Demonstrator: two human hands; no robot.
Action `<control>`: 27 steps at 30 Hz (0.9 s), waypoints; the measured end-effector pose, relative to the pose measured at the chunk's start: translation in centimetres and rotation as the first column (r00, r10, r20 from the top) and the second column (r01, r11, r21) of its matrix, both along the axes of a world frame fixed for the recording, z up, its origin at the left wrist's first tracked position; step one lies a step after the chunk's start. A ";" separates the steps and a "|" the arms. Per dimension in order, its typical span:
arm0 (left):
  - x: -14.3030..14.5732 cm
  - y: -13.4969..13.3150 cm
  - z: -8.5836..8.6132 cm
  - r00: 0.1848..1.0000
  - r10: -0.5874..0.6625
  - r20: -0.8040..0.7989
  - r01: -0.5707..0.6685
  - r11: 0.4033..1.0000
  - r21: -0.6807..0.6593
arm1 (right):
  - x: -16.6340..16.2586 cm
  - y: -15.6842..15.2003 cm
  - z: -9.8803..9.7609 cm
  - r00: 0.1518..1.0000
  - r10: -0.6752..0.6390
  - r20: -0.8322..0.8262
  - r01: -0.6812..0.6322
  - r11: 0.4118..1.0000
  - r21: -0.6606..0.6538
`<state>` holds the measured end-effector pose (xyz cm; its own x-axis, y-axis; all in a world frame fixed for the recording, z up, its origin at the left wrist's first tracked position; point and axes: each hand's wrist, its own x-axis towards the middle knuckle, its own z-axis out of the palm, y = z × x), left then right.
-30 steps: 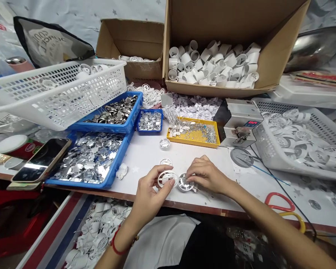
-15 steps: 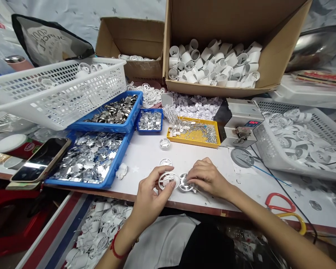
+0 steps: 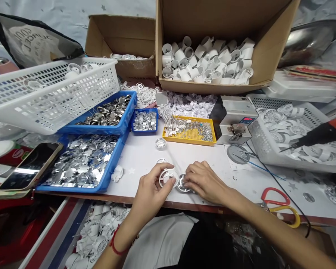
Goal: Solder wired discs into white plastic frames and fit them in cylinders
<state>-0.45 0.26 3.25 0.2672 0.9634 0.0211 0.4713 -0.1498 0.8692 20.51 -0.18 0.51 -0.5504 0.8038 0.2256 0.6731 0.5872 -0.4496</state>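
Along the near edge of the table (image 3: 245,185), the left hand (image 3: 152,188) pinches a white ring (image 3: 168,180) between thumb and finger, lifted up a little. Just beside it, the right hand (image 3: 204,181) bends its fingers over a small wheel (image 3: 181,184). I cannot tell if they grip it or only press on it. These fingers now cover more of the wheel than a moment ago. Ring and wheel are still two pieces, so the handwork looks to be midway. Scissors (image 3: 280,203) with red and yellow handles lie farther right at this same edge.

Past the hands, two more white wheels sit in the middle of the table, one behind the other. An orange and black tool (image 3: 322,131) now pokes much farther in from the right, over a white basket (image 3: 268,151). No hand here holds it.

Farther back stand a yellow tray (image 3: 194,139) and a big brown box (image 3: 212,88) full of white tubes.
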 end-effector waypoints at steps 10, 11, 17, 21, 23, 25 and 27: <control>1.3 0.2 -0.8 0.999 -0.036 0.033 0.039 0.996 -0.076 | 2.0 -2.5 -1.2 0.980 -0.164 -0.110 0.173 0.982 0.072; 1.4 0.2 -0.8 0.998 -0.047 0.043 0.051 0.994 -0.098 | 2.0 -3.3 -1.6 0.971 -0.202 -0.127 0.215 0.972 0.095; 2.9 0.4 -0.4 0.990 -0.076 0.118 0.096 0.980 -0.172 | 0.4 -6.3 -5.0 0.937 -0.347 -0.036 0.335 0.866 0.372; 3.1 0.6 -0.1 0.987 -0.056 0.149 0.081 0.983 -0.163 | -0.3 -6.1 -6.3 0.924 -0.379 -0.045 0.347 0.785 0.514; 2.9 0.7 -0.1 0.987 -0.053 0.153 0.079 0.982 -0.170 | -0.2 -6.2 -6.6 0.927 -0.371 -0.059 0.344 0.777 0.528; 2.7 0.8 -0.1 0.989 -0.048 0.139 0.072 0.982 -0.176 | 0.1 -6.4 -6.6 0.935 -0.352 -0.050 0.324 0.787 0.525; 2.5 0.9 -0.3 0.991 -0.045 0.124 0.065 0.984 -0.165 | 0.4 -6.8 -6.5 0.943 -0.334 -0.017 0.294 0.806 0.513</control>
